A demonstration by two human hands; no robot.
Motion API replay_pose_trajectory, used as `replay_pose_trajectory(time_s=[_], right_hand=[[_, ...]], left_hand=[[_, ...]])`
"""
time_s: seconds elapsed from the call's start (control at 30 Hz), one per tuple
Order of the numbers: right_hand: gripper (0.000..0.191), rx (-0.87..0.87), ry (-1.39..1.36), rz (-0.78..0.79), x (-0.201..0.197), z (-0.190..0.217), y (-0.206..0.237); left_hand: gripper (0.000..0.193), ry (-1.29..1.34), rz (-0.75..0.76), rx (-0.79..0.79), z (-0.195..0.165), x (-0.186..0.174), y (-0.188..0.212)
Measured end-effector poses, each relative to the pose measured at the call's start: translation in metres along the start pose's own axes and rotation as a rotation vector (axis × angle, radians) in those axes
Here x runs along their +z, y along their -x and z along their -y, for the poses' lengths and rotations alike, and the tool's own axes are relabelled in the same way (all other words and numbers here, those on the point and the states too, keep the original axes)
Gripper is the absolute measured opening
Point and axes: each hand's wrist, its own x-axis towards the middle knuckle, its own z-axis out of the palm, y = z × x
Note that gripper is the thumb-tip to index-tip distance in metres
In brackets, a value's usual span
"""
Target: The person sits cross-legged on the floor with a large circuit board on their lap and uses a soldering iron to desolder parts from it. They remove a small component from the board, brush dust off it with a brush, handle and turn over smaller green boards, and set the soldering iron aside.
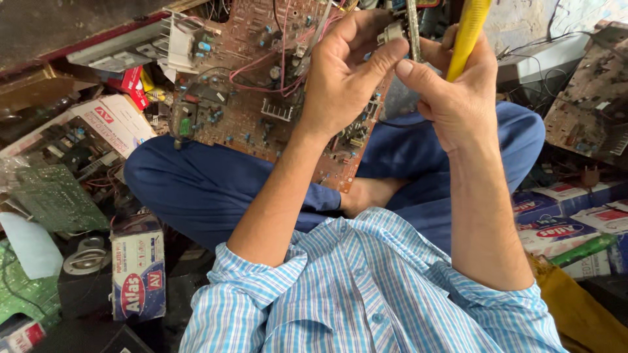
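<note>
Up close, I see my left hand (343, 72) pinching a small grey metal part (391, 31) between thumb and fingertips, right above the brown circuit board (248, 85) that leans on my crossed legs in blue trousers (196, 183). My right hand (451, 91) has its grip pressed around a yellow tool handle (468, 33), thumb tip almost touching the left thumb. Pink wires (261, 62) loop over the board. A green circuit board (52, 196) lies at my left, and printed cardboard boxes (137, 274) sit near both knees.
</note>
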Motion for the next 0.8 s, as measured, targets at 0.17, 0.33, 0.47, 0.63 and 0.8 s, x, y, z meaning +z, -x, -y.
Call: replay_pose_trajectory(time_s=[0.17, 0.33, 0.47, 0.63, 0.8], right_hand=[[0.053, -0.094, -0.020, 0.031, 0.000, -0.004, -0.001], [0.056, -0.198, 0.048, 0.133, -0.002, 0.002, -0.005], [0.054, -0.227, 0.128, 0.085, -0.004, 0.016, 0.003], [0.022, -0.166, 0.347, -0.177, -0.026, 0.021, 0.049], [0.030, -0.300, 0.498, -0.231, -0.056, 0.005, 0.089]], left_hand=[[0.024, 0.047, 0.005, 0.029, -0.005, 0.002, 0.001], [0.033, 0.207, 0.121, 0.035, -0.005, -0.004, 0.003], [0.046, 0.122, 0.140, 0.091, -0.009, -0.010, 0.000], [0.069, 0.092, 0.086, 0.043, -0.019, -0.026, -0.005], [0.060, -0.022, 0.152, 0.160, -0.014, -0.041, -0.006]])
